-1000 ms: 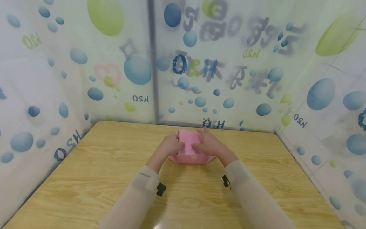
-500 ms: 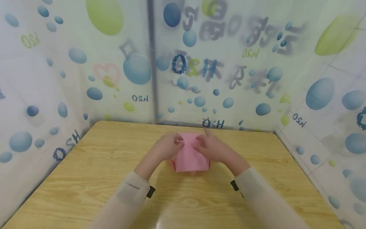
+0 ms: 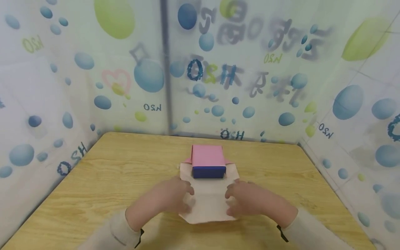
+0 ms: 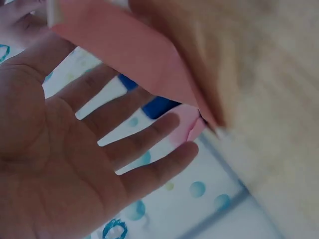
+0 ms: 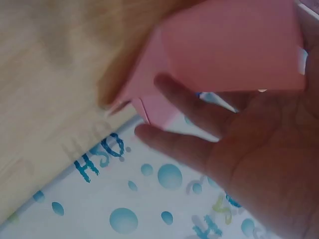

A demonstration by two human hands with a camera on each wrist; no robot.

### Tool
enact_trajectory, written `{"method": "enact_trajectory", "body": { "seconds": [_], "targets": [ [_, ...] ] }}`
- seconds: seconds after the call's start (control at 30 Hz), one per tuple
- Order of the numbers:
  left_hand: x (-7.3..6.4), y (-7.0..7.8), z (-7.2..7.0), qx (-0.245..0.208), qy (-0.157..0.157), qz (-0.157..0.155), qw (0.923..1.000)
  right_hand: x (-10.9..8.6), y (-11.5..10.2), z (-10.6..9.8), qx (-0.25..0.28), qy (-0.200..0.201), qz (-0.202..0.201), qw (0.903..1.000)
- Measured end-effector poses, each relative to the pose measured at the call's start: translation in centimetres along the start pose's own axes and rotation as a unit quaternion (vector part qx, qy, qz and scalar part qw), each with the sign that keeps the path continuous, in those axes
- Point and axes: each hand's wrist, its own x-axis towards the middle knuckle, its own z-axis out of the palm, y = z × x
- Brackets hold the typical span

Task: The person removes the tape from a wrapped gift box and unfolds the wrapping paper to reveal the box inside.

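Note:
A blue box (image 3: 208, 172) sits on the table, its top covered by pink wrapping paper (image 3: 207, 155). One long flap of the paper (image 3: 208, 203) is folded out toward me, pale inner side up. At the flap's left edge is my left hand (image 3: 172, 194), and my right hand (image 3: 250, 198) is at the right edge, both with fingertips over the paper. In the left wrist view, the left hand's fingers (image 4: 159, 169) are spread and nearly straight, partly behind the pink side. The right wrist view shows the right hand's fingers (image 5: 184, 154) extended, one overlapping the pink side.
The wooden table (image 3: 125, 166) meets a pale patterned curtain (image 3: 218, 97) along its back edge. More curtain panels stand to the left and right. Black wrist straps (image 3: 282, 233) show at the sleeve cuffs.
Both hands have come back toward me and apart. The paper flap has gone from over the box to folded out in front, baring the blue front and the pale inner side.

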Motion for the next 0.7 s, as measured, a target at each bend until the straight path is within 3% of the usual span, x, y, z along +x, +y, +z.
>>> {"method": "enact_trajectory", "body": {
  "seconds": [0.13,0.27,0.5,0.7],
  "targets": [
    [-0.5,-0.3,2.0,0.055,-0.011,-0.009,0.9984,-0.9,0.5,1.9,-0.059,-0.011,0.027,0.9978],
    [-0.7,-0.6,3.3,0.081,-0.012,-0.012,0.9965,-1.3,0.9,3.4,-0.069,-0.004,0.039,0.9968],
    [-1.0,-1.2,4.2,0.073,-0.009,-0.009,0.9972,-1.5,1.1,4.9,-0.059,-0.024,0.047,0.9969],
    [-1.2,-1.4,4.3,0.094,-0.009,-0.002,0.9956,-1.9,0.7,5.9,-0.055,-0.023,0.052,0.9969]
  ]
}}
